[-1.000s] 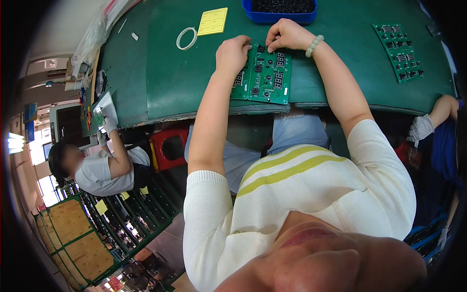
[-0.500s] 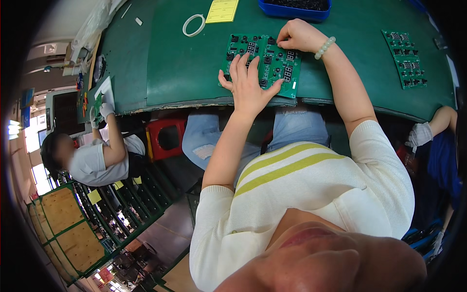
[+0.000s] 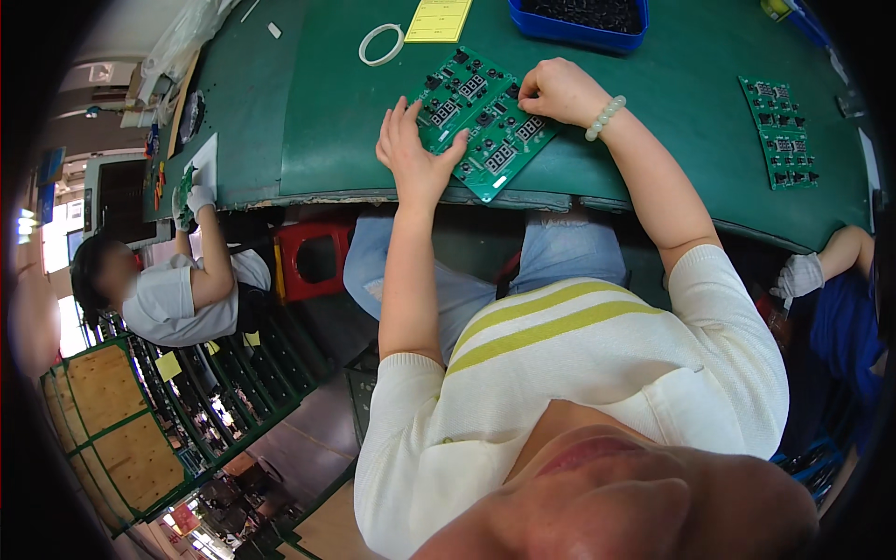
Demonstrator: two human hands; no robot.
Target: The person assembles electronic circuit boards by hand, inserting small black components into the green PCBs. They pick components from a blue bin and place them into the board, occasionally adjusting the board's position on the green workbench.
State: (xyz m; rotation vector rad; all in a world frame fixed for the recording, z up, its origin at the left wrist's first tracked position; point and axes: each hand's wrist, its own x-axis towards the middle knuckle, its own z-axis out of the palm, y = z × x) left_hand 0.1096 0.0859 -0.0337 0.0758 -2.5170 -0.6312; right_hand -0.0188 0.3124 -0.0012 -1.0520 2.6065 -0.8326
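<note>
A green circuit board [image 3: 474, 161] with black digit displays, buttons and small black parts lies turned at an angle on the green table in front of me. My left hand [image 3: 413, 157] is at its left corner, fingers stretched apart, the thumb over the board's face. At the upper right edge of the board, my right hand [image 3: 562, 91] has thumb and forefinger pinched together. Whatever is between those fingertips, if anything, is too small to make out. A beaded bracelet [image 3: 607, 119] circles my right wrist.
Beyond the board are a blue bin [image 3: 581, 37] of small black parts, a white ring [image 3: 381, 45] and a yellow card [image 3: 437, 19]. More green boards [image 3: 782, 135] lie at right. A gloved co-worker [image 3: 191, 294] handles a board at left; another gloved hand [image 3: 800, 277] shows at right.
The board has turned, its near edge swinging to the left. My left hand has shifted left, from over its face to its left corner. The right hand has come slightly nearer, still pinched.
</note>
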